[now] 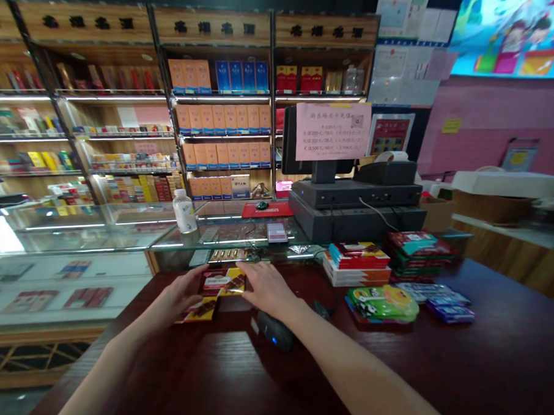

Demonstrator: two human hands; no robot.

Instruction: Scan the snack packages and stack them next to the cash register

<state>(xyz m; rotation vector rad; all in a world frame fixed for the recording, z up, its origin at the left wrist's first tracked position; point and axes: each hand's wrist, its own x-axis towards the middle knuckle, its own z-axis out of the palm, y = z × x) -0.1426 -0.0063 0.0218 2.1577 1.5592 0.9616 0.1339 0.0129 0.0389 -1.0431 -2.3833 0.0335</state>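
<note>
On a dark red wooden counter (248,380), both my hands meet at a small stack of flat chocolate packets (223,282), red and yellow. My left hand (177,300) grips the stack's left side with curled fingers. My right hand (264,287) rests on its right edge, fingers bent over it. Another yellow and brown packet (197,310) lies under my left hand. A black barcode scanner (274,330) with a blue light sits just below my right wrist.
Right of my hands lie stacks of red packets (357,262), dark packets (414,250), green bags (384,302) and blue wrappers (446,304). A cash register (354,204) with a pink notice stands behind. A glass display case (99,240) with a white bottle (184,210) is at the left.
</note>
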